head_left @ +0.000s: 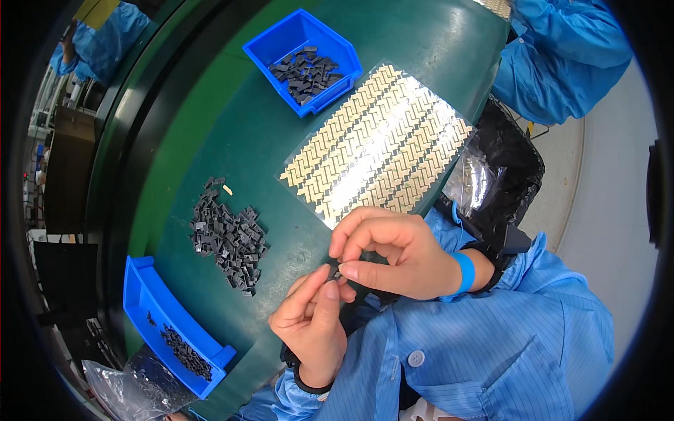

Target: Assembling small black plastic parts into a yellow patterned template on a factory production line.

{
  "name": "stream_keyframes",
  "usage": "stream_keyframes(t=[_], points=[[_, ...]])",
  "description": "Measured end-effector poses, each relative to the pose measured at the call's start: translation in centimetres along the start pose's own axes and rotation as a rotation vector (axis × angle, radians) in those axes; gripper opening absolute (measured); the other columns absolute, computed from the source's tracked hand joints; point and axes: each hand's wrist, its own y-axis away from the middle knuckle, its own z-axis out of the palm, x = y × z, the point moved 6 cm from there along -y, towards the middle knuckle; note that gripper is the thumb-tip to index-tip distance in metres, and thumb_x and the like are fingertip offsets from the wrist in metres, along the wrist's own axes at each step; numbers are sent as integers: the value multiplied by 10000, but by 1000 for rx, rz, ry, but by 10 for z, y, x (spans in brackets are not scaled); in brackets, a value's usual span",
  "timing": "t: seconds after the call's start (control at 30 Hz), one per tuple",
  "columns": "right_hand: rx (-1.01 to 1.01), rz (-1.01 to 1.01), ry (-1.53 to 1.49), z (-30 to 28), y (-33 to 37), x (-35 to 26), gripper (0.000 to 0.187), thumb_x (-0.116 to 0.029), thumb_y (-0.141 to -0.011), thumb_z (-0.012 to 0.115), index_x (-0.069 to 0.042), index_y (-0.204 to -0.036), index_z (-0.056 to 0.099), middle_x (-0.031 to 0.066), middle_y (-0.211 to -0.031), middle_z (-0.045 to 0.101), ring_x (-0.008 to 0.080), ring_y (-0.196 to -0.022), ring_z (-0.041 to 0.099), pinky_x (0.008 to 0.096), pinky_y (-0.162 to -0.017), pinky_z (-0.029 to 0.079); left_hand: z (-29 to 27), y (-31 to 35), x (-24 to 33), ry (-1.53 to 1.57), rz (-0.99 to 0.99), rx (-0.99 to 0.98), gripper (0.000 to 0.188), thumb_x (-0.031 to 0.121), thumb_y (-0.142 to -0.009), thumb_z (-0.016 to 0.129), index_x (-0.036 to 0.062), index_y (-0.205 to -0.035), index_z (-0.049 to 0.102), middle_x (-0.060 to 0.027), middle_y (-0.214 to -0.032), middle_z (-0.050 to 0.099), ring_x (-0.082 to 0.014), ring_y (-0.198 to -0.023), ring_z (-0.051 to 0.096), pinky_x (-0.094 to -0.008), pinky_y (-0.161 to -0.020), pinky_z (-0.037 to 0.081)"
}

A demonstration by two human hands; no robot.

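Note:
My left hand [312, 319] and my right hand [400, 256] meet at the near edge of the table. Between their fingertips is a small black plastic piece [333, 274], mostly covered by the fingers. Thumb and forefinger of each hand are pinched at it. Just beyond my right hand lies a clear sheet [375, 151] bearing rows of small tan pieces in a zigzag pattern, with glare across its middle. A heap of small black rectangular pieces [232, 238] lies left of my hands, a single tan strip [227, 190] beside its top.
A blue bin [256, 50] with more black pieces stands at the far side. Another blue bin [137, 288] at the left holds tiny dark parts, near a clear plastic bag [133, 389]. A black bag [516, 161] hangs right of the table. A co-worker's blue sleeve [554, 77] is at the upper right.

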Motion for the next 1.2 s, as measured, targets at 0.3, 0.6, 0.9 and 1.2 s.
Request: stream_keyframes(t=[0.3,0.6,0.9,1.2], points=[[15,-14,72,-1,0,-4,53,16,-784,625,8,-814,583,106,-976,539,137,-873,524,256,-755,438,6,-1,5,-90,33,-27,233,-43,-820,565,-48,-1050,605,-99,-819,588,-161,-669,568,-252,-586,475],[41,-90,214,0,-2,-13,73,13,-741,649,-23,-760,588,85,-892,572,149,-817,533,261,-715,427,7,0,6,-109,41,-38,233,-45,-810,581,-47,-1041,611,-101,-828,591,-158,-667,568,-247,-585,476],[106,-121,240,1,-2,-15,113,-17,-693,651,-21,-672,540,72,-798,550,171,-752,553,278,-667,442,7,2,5,-82,34,-41,228,-48,-808,581,-52,-1035,609,-119,-869,604,-167,-685,589,-248,-602,495],[94,-105,238,2,-2,-16,122,-24,-693,657,-26,-668,537,72,-799,554,168,-754,561,277,-670,445,6,2,4,-31,5,-58,202,-23,-821,574,-54,-1017,609,-128,-906,615,-174,-715,607,-265,-634,513]])
